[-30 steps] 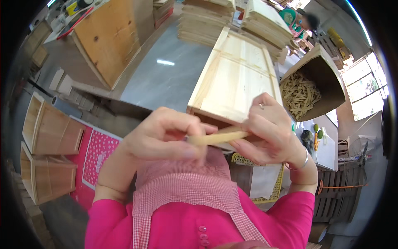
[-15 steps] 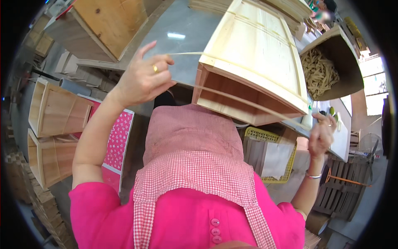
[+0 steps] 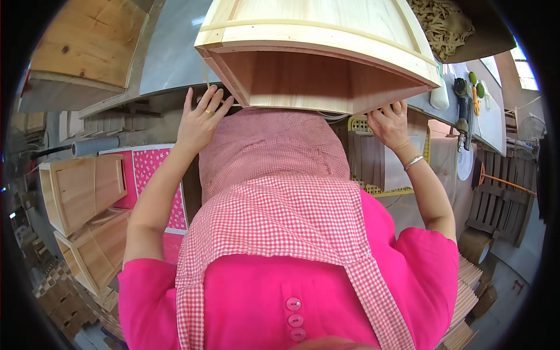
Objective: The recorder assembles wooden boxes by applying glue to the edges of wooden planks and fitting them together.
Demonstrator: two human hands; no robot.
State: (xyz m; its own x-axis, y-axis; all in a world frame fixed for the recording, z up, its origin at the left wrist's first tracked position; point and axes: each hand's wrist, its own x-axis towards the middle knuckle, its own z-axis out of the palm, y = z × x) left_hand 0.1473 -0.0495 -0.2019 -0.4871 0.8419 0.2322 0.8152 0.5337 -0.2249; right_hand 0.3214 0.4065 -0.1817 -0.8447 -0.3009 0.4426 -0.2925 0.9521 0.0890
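A pale wooden box (image 3: 315, 36) lies in front of me with its open end facing my body. A flat, pale rubber band (image 3: 326, 27) crosses its upper face close to the open end and drops down the left side. At the lower left corner, my left hand (image 3: 201, 119) has fingers curled on the band's lower stretch. My right hand (image 3: 389, 124) is closed beneath the lower right edge, touching or almost touching the wood. What its fingers hold is hidden by the box.
A carton (image 3: 490, 35) of loose pale bands stands at the far right. Near it lie a white bottle (image 3: 439, 96) and a dark power tool (image 3: 462, 108) on the grey table (image 3: 169, 61). More wooden boxes (image 3: 87, 189) are stacked at left; a yellow basket (image 3: 357, 123) sits below the table.
Both hands have come in toward the box's lower corners from wide apart. The band, earlier stretched across the open end, now lies over the upper face. The box appears closer and squarer to me.
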